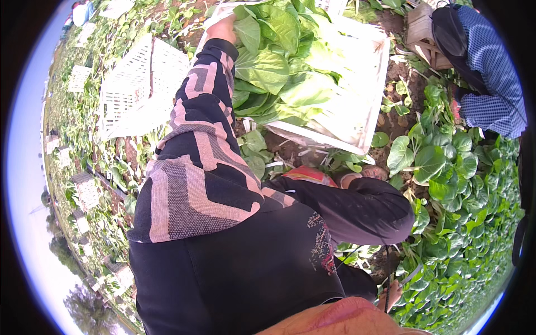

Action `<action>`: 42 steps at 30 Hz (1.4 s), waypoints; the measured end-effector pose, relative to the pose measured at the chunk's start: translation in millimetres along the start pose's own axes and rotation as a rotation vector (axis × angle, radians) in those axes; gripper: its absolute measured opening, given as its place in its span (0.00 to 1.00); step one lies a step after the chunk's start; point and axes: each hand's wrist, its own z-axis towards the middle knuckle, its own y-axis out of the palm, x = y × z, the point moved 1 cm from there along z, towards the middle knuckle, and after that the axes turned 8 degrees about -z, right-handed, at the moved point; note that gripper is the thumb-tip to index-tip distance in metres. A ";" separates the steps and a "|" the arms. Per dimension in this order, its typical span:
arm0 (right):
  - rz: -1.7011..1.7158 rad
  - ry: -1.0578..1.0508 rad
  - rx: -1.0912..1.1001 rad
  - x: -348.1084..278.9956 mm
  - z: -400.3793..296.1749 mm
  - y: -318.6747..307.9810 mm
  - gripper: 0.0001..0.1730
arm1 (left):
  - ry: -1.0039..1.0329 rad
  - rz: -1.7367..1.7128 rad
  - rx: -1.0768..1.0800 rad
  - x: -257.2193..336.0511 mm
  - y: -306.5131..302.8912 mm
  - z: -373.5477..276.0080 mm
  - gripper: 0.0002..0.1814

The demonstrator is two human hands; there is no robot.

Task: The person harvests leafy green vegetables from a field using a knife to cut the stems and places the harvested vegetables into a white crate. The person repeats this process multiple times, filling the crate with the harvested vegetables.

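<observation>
My left hand (222, 30) reaches out to the near-left corner of a white plastic crate (379, 90) full of leafy greens. It lies against large green leaves (261, 69), which hide its fingers, so its grip cannot be told. Cut greens with pale stems, washed out by glare, fill the rest of the crate. Low at the right, beside my bent knee, my right hand (391, 296) is closed on a knife (411, 274) whose grey blade points up and away over the standing plants.
Rows of uncut leafy greens (460, 217) grow at the right. A person in a blue checked shirt (488, 63) crouches at the upper right beside a wooden stool or box (421, 35). An empty white crate (138, 88) stands left of my arm; several more are scattered beyond it.
</observation>
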 end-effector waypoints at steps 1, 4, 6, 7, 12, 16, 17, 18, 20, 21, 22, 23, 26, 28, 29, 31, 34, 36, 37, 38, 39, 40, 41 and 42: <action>-0.028 -0.004 0.031 1.3 0.2 0.7 0.13 | -0.054 0.097 0.125 8.7 -2.9 -3.3 0.39; -0.109 0.026 0.061 5.9 1.9 1.8 0.12 | 0.054 0.685 0.139 66.2 -17.1 -33.3 0.18; -0.080 0.031 0.032 7.2 4.1 1.5 0.11 | 0.177 0.700 0.112 109.8 -20.8 -53.9 0.13; -0.059 0.043 0.029 7.0 5.5 1.1 0.11 | 0.558 0.823 0.136 128.0 -14.9 -64.1 0.14; -0.079 0.011 0.011 -3.4 12.1 -0.4 0.12 | 0.655 0.881 -0.284 110.1 27.7 -120.9 0.33; -0.164 -0.002 0.067 -14.3 16.2 -0.5 0.11 | 0.617 1.073 -0.302 82.1 41.1 -128.0 0.29; -0.073 -0.047 0.052 -15.2 16.5 1.1 0.11 | 0.682 1.029 -0.254 80.8 42.0 -126.3 0.28; -0.106 -0.071 0.053 -16.1 17.1 1.4 0.10 | 0.687 1.055 -0.256 79.5 41.9 -126.3 0.26; -0.118 -0.107 0.019 -14.1 17.3 4.2 0.07 | 0.639 1.070 -0.257 79.5 41.3 -122.5 0.26; -0.170 -0.153 0.043 -12.0 17.3 7.0 0.06 | 0.637 1.069 -0.280 78.6 42.0 -121.4 0.26; -0.165 -0.123 0.033 -9.8 17.4 7.7 0.06 | 0.670 1.028 -0.282 78.0 42.0 -119.5 0.26; -0.145 -0.131 0.038 -6.8 17.2 9.3 0.06 | 0.636 1.063 -0.326 75.1 41.5 -119.1 0.25; -0.143 -0.129 0.031 -2.3 21.3 8.4 0.10 | 0.760 1.021 -0.366 71.3 39.2 -112.0 0.23; -0.059 -0.080 0.075 -1.1 24.6 6.2 0.10 | 0.737 0.976 -0.366 73.0 35.1 -104.6 0.24; 0.008 -0.093 0.056 -2.2 26.6 5.3 0.11 | 0.657 0.899 -0.407 77.4 33.8 -97.5 0.24; 0.040 -0.084 0.036 -5.6 29.8 2.8 0.11 | 0.525 0.758 -0.505 90.9 26.3 -87.3 0.26; 0.022 -0.162 -0.003 -15.5 31.8 1.9 0.12 | 0.185 0.487 -0.590 120.8 21.2 -75.3 0.27; 0.035 -0.185 -0.025 -24.2 31.0 3.8 0.13 | 0.038 0.297 -0.499 142.1 23.1 -76.9 0.27; 0.042 -0.190 -0.032 -28.9 29.8 5.6 0.13 | -0.007 0.204 -0.399 153.4 26.1 -80.8 0.27; 0.069 -0.205 -0.057 -34.1 28.0 8.0 0.13 | 0.184 0.282 -0.357 168.6 30.3 -85.5 0.27; 0.066 -0.207 -0.046 -39.2 25.6 10.4 0.13 | 0.323 0.380 -0.304 184.6 35.6 -92.0 0.28; 0.077 -0.218 -0.054 -44.4 22.8 13.0 0.13 | 0.424 0.433 -0.381 202.0 41.8 -99.7 0.30; 0.109 -0.244 -0.087 -49.4 19.3 15.8 0.13 | 0.512 0.490 -0.456 217.8 48.4 -110.6 0.33; 0.079 -0.226 -0.077 -53.6 16.1 18.6 0.13 | 0.607 0.331 -0.340 225.7 57.7 -132.4 0.18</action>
